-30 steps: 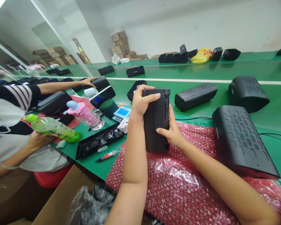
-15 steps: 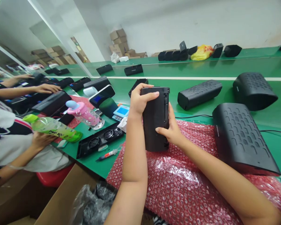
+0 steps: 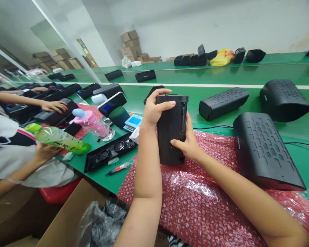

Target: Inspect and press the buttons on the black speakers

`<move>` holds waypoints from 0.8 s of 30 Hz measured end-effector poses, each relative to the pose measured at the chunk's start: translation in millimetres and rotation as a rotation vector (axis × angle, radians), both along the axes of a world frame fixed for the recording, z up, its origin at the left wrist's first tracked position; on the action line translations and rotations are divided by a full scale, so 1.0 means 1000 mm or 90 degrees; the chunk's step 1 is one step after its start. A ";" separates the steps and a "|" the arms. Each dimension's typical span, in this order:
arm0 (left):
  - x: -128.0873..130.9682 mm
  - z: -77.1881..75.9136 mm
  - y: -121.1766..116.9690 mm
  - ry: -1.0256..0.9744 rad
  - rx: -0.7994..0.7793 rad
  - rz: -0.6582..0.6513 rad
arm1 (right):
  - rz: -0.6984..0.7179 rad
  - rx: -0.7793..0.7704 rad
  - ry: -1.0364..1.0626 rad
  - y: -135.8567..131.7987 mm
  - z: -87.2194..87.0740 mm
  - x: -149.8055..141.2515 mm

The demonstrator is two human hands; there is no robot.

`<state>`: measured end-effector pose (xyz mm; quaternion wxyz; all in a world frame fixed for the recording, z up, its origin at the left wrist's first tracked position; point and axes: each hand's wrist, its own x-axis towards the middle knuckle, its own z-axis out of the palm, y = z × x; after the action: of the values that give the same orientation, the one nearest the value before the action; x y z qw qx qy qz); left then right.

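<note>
While we stand the black speaker (image 3: 171, 128) on end over the red bubble wrap (image 3: 195, 202) on the bench (image 3: 170, 87), our left hand (image 3: 154, 109) stays clamped over its top and our right hand (image 3: 187, 142) closed low on its side; nothing has shifted.

Both hands are up on the black speaker shell (image 3: 171, 130), stood on end on the red bubble wrap (image 3: 195, 206). Wrap nr the person's body is bare, so free room there. To the rt, a big grille cover (image 3: 265, 151) blocks that side, w/ a cable (image 3: 211, 127) crossing the green belt (image 3: 221, 80) behind. Left is crowded: fan panel (image 3: 109, 156), pen (image 3: 117, 168), pink bottle (image 3: 92, 125), calculator (image 3: 134, 122). Co-worker's hand w/ green bottle (image 3: 58, 139) further left. Belt beyond: open strips btw speakers.
</note>
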<state>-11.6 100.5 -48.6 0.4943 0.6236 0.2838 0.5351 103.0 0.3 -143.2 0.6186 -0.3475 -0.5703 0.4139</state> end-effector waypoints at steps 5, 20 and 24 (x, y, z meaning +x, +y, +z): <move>0.000 0.001 -0.003 0.002 -0.038 -0.007 | -0.002 0.005 -0.008 0.000 0.000 0.001; -0.001 0.001 -0.003 0.006 -0.042 0.008 | 0.004 0.006 0.008 0.001 -0.002 0.002; -0.001 0.001 -0.004 0.004 -0.052 0.013 | 0.010 -0.003 0.009 0.000 -0.003 0.001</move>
<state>-13.1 96.2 -47.6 0.5130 0.6017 0.3135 0.5258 104.5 0.4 -146.1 0.6188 -0.3415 -0.5673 0.4227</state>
